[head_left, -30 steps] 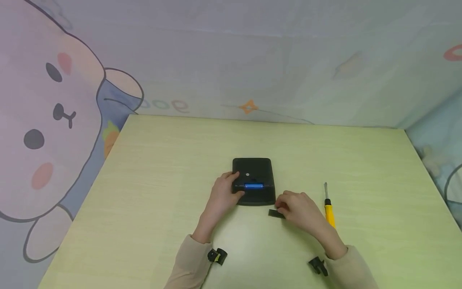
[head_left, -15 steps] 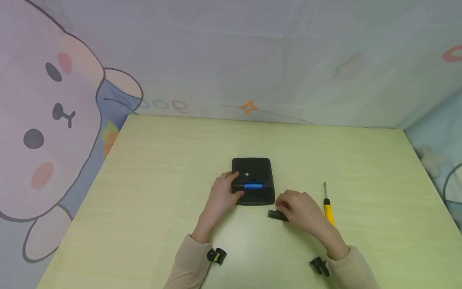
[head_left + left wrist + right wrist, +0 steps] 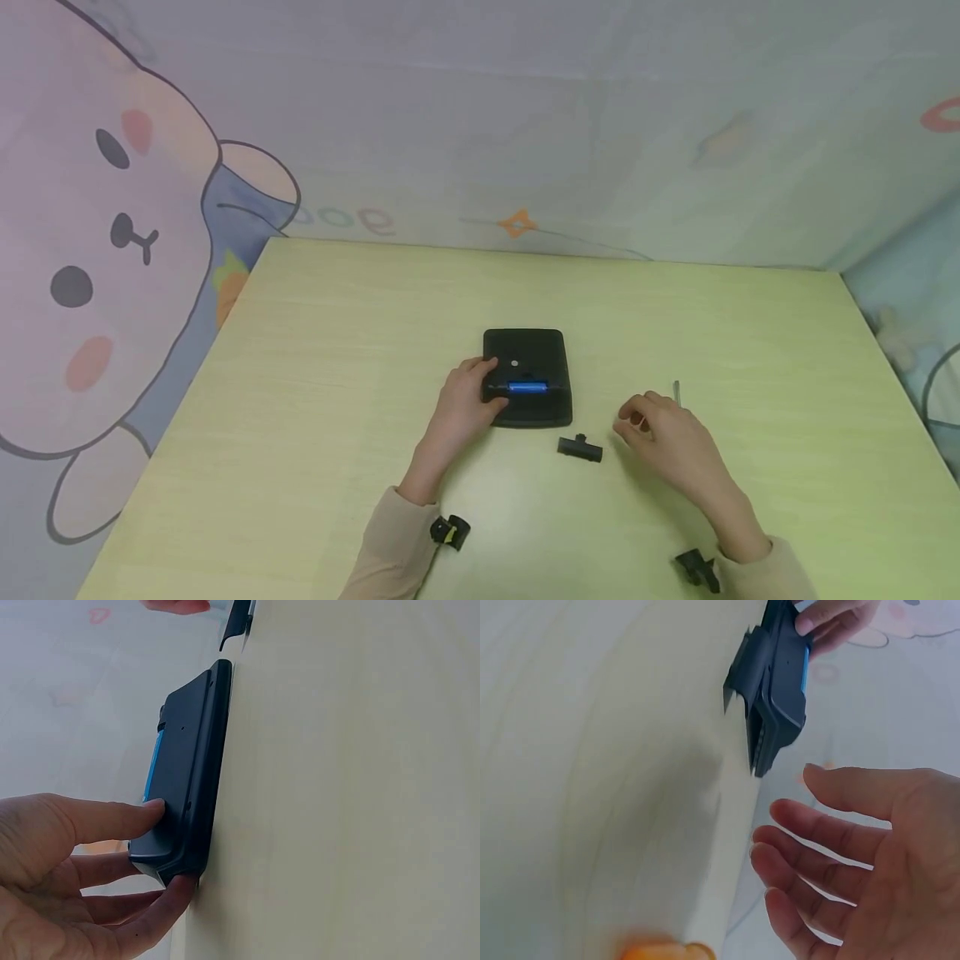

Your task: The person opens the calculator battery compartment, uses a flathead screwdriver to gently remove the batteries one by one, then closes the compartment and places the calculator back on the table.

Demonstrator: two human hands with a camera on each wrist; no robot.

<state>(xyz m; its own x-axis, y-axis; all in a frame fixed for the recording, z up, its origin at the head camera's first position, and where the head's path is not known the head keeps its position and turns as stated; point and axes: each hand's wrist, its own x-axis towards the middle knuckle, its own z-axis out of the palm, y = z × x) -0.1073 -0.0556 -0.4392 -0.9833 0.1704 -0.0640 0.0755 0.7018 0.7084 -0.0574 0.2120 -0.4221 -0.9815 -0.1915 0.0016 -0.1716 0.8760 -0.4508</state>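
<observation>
A black calculator (image 3: pixel 528 346) lies back side up on the table, a blue battery (image 3: pixel 527 387) showing in its uncovered slot. My left hand (image 3: pixel 461 404) grips its left side, thumb on the back near the battery and fingers around the edge, as the left wrist view shows. Below the calculator's right corner lies a small black battery cover (image 3: pixel 580 448) with a tab. To the right of that cover, my right hand (image 3: pixel 671 437) hovers with loosely curled fingers and holds nothing. Its palm (image 3: pixel 922 870) faces the calculator in the right wrist view.
A screwdriver's metal shaft (image 3: pixel 677 392) sticks out beyond the right hand, which hides its handle in the head view. An orange-yellow handle (image 3: pixel 660 951) shows low in the right wrist view. Behind the pale wooden table (image 3: pixel 337 333) hangs a printed cloth (image 3: pixel 525 125).
My right hand has let go of the battery cover and moved right, over the screwdriver's handle. The cover now lies fully visible. My left hand keeps its grip on the calculator.
</observation>
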